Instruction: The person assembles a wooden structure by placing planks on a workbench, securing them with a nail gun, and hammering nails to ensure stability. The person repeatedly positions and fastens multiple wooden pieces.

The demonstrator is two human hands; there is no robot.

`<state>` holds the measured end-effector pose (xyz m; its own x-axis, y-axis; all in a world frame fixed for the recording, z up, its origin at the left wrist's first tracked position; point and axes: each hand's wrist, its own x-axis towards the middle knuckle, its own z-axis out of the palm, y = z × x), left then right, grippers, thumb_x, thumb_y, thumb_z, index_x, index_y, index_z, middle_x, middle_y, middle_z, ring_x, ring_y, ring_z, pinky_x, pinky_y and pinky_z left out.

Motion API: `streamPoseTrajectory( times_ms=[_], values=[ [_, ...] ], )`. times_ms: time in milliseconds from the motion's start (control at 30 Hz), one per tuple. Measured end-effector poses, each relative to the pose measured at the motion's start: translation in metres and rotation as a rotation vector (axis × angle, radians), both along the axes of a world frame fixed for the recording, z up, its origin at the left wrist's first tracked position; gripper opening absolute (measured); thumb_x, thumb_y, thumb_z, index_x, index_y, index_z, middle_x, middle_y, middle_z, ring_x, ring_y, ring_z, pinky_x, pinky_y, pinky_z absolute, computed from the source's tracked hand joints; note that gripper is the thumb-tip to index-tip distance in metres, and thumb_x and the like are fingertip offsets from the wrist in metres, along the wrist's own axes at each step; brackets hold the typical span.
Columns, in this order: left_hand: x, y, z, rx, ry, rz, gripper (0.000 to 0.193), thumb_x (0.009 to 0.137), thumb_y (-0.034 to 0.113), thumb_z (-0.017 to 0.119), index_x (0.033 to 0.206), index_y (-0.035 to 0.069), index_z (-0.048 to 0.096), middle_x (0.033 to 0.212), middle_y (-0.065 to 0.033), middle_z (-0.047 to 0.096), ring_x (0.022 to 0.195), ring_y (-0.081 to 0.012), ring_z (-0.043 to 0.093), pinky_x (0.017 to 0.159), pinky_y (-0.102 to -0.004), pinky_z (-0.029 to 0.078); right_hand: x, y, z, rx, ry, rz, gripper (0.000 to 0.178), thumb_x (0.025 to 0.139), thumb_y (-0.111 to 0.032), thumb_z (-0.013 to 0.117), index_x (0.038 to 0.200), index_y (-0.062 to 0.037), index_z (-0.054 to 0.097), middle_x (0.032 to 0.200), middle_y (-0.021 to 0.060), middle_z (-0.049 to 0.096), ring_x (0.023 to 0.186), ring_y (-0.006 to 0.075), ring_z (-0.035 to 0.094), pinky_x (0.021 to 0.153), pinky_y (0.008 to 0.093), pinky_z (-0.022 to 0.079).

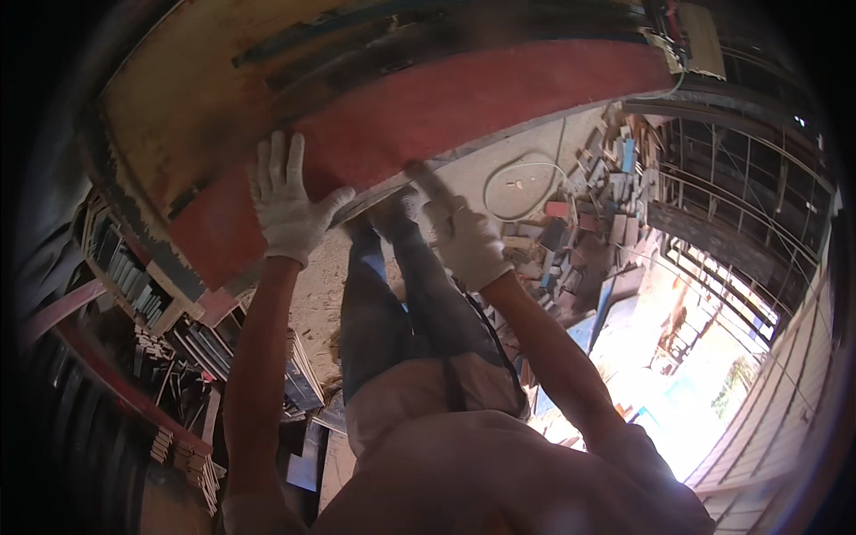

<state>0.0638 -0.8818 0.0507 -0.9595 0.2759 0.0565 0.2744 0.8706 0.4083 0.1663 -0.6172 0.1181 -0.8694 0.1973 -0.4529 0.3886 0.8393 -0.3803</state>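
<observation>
A long red board (464, 94) lies on the bench in front of me, its near edge curving across the view. My left hand (294, 201), in a pale work glove, rests on the board's left part with fingers spread. Just beyond the near edge, my right hand (470, 245), gloved too, is closed round a short brown stick-like thing (432, 185) that points toward the board. Blur hides its exact kind and part of the fingers.
Dark strips (348, 40) lie on the worn bench top (169, 98) behind the board. Wood offcuts (571, 245) are heaped on the floor at right, near a looped pale cable (489, 192). Stacked boards (125, 267) stand at left. Metal framing (722, 178) rises at far right.
</observation>
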Motion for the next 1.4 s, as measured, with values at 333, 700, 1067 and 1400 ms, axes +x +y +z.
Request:
streamPoseTrajectory(
  times_ms=[333, 700, 1067, 1400],
  values=[
    [-0.004, 0.001, -0.006, 0.072, -0.113, -0.013, 0.116, 0.077, 0.053, 0.089, 0.171, 0.02, 0.028, 0.178, -0.0173, 0.021, 0.166, -0.0399, 0.012, 0.133, -0.0634, 0.009, -0.006, 0.041, -0.032, -0.062, 0.146, -0.102, 0.048, 0.108, -0.046, 0.056, 0.129, -0.0037, 0.063, 0.103, 0.0308, 0.074, 0.098, 0.0501, 0.073, 0.084, 0.0604, 0.058],
    [-0.011, -0.007, 0.004, -0.035, -0.24, -0.153, 0.106, 0.085, 0.042, 0.08, 0.172, 0.021, 0.025, 0.179, -0.0196, 0.014, 0.165, -0.0464, 0.006, 0.132, -0.0671, 0.004, -0.015, 0.099, -0.061, -0.113, -0.009, -0.145, 0.049, 0.109, -0.051, 0.051, 0.141, -0.0146, 0.06, 0.114, 0.0286, 0.074, 0.104, 0.0501, 0.071, 0.088, 0.0594, 0.056],
    [-0.012, 0.006, 0.015, -0.137, -0.19, -0.202, 0.08, 0.102, 0.05, 0.051, 0.17, 0.013, 0.03, 0.178, -0.0208, 0.019, 0.164, -0.044, 0.013, 0.13, -0.064, 0.011, -0.045, 0.315, -0.052, -0.192, 0.212, -0.191, 0.051, 0.109, -0.049, 0.053, 0.148, -0.0161, 0.057, 0.112, 0.0311, 0.073, 0.108, 0.0497, 0.07, 0.089, 0.0578, 0.056],
    [0.072, 0.082, -0.009, -0.439, -0.306, 0.445, 0.07, 0.101, 0.013, 0.052, 0.167, 0.002, 0.033, 0.176, -0.0225, 0.026, 0.161, -0.0412, 0.028, 0.128, -0.0581, 0.029, -0.093, 0.5, -0.073, 0.112, 0.149, -0.132, 0.052, 0.112, -0.042, 0.053, 0.149, -0.0053, 0.054, 0.116, 0.0316, 0.072, 0.107, 0.0489, 0.07, 0.088, 0.0601, 0.056]
  ],
)
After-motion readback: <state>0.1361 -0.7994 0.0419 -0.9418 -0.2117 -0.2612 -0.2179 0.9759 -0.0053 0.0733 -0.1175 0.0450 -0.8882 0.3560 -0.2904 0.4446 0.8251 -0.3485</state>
